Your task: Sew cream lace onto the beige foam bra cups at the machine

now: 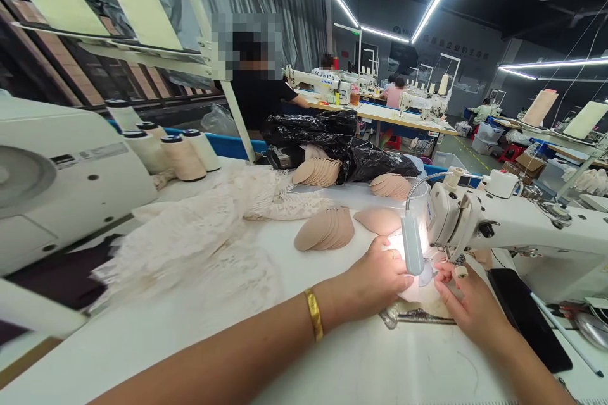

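Note:
Under the lit lamp point(412, 247) of a white sewing machine point(513, 221), a pale fabric piece point(414, 293) lies at the needle area. From the left, my left hand point(377, 275) grips its edge with the fingers closed over it; glare and the lamp hide part of the fingertips. On the other side, my right hand point(468, 297) pinches the fabric with bent fingers, close to the presser foot. A single beige bra cup point(379, 221) lies just beyond my left hand. Beside it rests a fanned stack of beige bra cups point(325, 229).
White lace fabric point(190, 234) spreads across the left of the table. Thread cones point(183, 157) stand by another machine point(57, 177). Black plastic bags point(342, 145) lie behind more cups. At right are a black phone point(529, 319) and a pen-like stick point(567, 335). A person point(256, 98) sits ahead.

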Motion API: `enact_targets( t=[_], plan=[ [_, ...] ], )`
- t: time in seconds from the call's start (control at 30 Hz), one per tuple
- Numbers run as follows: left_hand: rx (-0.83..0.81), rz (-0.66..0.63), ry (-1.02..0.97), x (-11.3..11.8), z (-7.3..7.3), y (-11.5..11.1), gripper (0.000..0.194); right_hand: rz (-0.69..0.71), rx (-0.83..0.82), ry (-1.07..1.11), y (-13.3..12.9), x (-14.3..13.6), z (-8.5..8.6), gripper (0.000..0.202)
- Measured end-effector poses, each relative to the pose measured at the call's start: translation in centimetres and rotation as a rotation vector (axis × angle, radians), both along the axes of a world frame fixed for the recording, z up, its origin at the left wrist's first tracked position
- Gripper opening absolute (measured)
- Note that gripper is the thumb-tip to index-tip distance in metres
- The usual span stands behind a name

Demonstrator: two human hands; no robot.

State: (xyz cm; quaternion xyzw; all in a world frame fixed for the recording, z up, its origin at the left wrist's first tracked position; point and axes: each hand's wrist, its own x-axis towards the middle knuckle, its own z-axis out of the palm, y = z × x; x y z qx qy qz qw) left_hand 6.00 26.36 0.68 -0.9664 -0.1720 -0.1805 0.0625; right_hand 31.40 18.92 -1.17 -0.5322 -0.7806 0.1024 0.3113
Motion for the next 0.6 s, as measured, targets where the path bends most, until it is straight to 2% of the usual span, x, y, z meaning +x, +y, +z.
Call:
enact_targets(
  t=[0.13, 0.27, 0.4, 0.6],
  plan=[
    [0.038, -0.028, -0.020, 0.0, -0.2, -0.6, 0.026, 0.116, -0.026, -0.108, -0.3, -0.5, 0.5, 0.021],
    [0.042, -0.103, -0.017, -0.2, 0.5, -1.6, 0.026, 0.251, -0.061, -0.156, -0.6, -1.0, 1.0, 0.019],
    [0.009, -0.119, -0.034, -0.2, 0.6, -2.2, 0.018, 0.240, -0.092, -0.179, -0.8, -1.1, 0.8, 0.019],
    [-0.099, -0.096, -0.043, 0.8, -1.1, -1.1, 0.024, 0.164, -0.070, -0.197, -0.1, -1.1, 0.1, 0.022]
  ],
)
